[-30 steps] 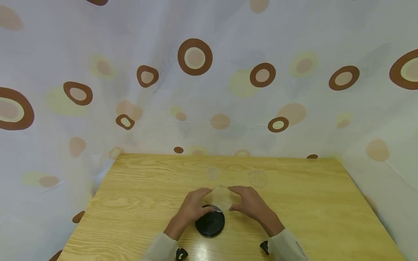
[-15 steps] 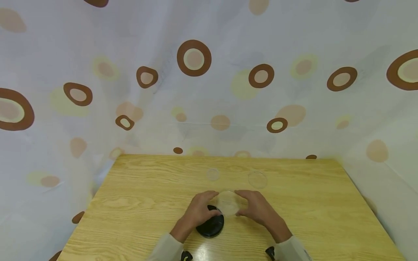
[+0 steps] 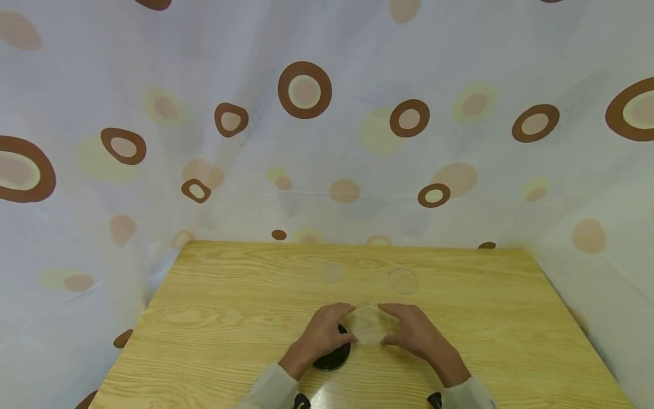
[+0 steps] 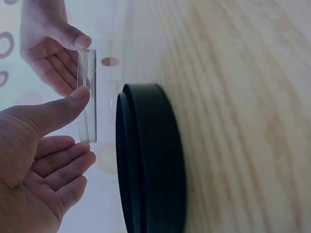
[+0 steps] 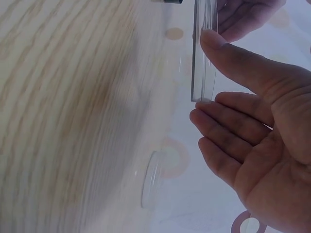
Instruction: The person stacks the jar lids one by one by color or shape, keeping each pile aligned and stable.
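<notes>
A clear, shallow petri dish (image 3: 368, 324) is held level above the table between both hands. My left hand (image 3: 324, 332) grips its left edge, thumb on the near side and fingers on the far side. On the opposite edge my right hand (image 3: 419, 332) grips it the same way. Seen edge-on in the left wrist view, the petri dish (image 4: 88, 104) looks like two nested clear layers. Below my left hand, a black round disc-shaped object (image 3: 333, 357) rests on the table, partly covered by that hand. In the left wrist view this black object (image 4: 158, 155) shows a stepped rim.
Two clear round dishes or lids lie farther back on the wooden table (image 3: 230, 329): a small one (image 3: 332, 272) and a larger one (image 3: 402, 281). The right wrist view also shows a clear dish (image 5: 151, 179). A patterned curtain (image 3: 357, 159) surrounds the table's back and sides.
Both hands have carried the petri dish to the right and slightly toward me. My left hand now covers more of the black object. The things on the table have stayed put.
</notes>
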A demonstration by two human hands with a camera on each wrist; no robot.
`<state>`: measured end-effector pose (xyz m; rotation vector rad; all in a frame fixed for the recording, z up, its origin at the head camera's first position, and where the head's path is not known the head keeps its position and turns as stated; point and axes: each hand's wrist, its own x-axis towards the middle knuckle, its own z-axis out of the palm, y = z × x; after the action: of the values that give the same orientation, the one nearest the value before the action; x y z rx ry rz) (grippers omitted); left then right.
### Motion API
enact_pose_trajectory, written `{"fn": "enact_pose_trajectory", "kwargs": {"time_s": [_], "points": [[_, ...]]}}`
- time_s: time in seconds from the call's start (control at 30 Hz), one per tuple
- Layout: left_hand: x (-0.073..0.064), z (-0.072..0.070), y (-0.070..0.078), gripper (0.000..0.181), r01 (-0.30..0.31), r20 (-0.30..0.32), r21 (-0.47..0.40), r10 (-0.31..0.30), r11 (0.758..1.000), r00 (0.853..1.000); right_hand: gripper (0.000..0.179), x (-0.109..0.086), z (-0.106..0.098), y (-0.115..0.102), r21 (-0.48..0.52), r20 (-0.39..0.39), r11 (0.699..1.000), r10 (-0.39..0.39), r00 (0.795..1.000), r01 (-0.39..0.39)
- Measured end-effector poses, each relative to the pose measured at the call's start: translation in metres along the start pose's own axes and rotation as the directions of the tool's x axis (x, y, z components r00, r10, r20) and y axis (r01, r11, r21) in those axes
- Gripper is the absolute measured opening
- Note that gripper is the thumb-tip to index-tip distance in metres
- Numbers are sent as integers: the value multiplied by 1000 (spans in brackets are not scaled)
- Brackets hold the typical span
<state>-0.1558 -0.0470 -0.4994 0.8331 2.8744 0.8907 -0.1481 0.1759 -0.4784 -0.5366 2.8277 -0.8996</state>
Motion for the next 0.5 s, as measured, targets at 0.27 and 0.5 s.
{"fn": "enact_pose_trajectory", "kwargs": {"time_s": [0.27, 0.5], "points": [[1, 6, 6, 50, -57, 13, -15, 57, 998, 998, 67, -8, -2, 5, -54, 13, 999, 2, 1000, -1], [1, 11, 11, 53, -61, 37, 12, 61, 998, 997, 69, -17, 0, 9, -31, 0, 999, 20, 1000, -20]]}}
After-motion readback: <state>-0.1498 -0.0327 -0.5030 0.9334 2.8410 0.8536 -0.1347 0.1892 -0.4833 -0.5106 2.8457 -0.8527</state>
